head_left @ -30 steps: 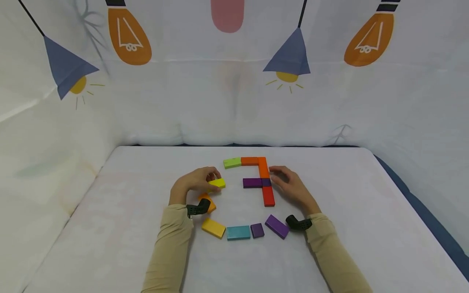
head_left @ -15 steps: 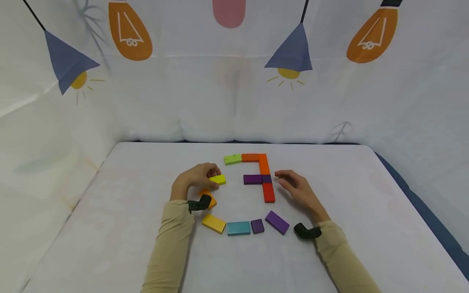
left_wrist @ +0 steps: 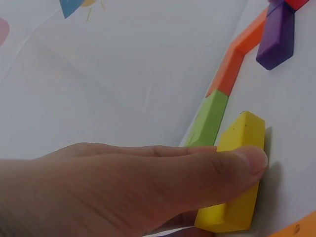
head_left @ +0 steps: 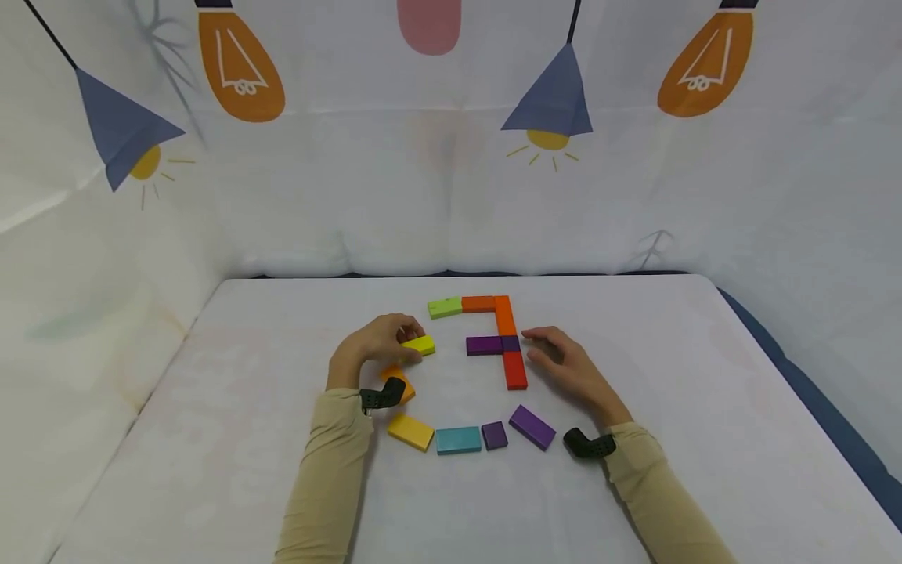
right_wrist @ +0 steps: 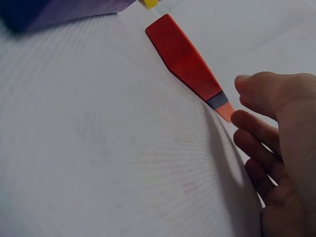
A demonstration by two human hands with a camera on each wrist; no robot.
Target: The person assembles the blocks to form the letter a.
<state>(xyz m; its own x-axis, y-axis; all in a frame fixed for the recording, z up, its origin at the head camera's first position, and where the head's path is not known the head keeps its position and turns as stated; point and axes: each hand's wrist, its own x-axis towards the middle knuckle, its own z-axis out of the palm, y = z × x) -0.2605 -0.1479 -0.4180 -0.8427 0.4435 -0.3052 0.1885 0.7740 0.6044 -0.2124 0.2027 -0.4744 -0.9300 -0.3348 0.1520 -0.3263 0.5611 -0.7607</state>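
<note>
My left hand (head_left: 377, 342) pinches a yellow block (left_wrist: 242, 133) between thumb and fingers, at the left of the layout. Beyond it lies a light green block (head_left: 445, 308), which meets an orange block (head_left: 479, 304). A second orange block (head_left: 505, 315) runs toward me from there, followed by a small dark purple block (head_left: 510, 343) and a red block (head_left: 515, 370). A long purple block (head_left: 484, 345) sticks out leftward from the small one. My right hand (head_left: 569, 366) holds nothing; its fingers are loosely bent just right of the red and orange column.
Nearer me lie an orange-yellow block (head_left: 406, 389) partly behind the left wrist camera, a golden yellow block (head_left: 411, 432), a teal block (head_left: 458, 440), a small purple square (head_left: 495, 435) and a tilted purple block (head_left: 532, 427). A white cloth wall (head_left: 395, 196) stands behind the white table (head_left: 247, 439).
My right hand has drawn back a little, right and toward me, from the orange and purple blocks. My left hand keeps its pinch on the yellow block in nearly the same place.
</note>
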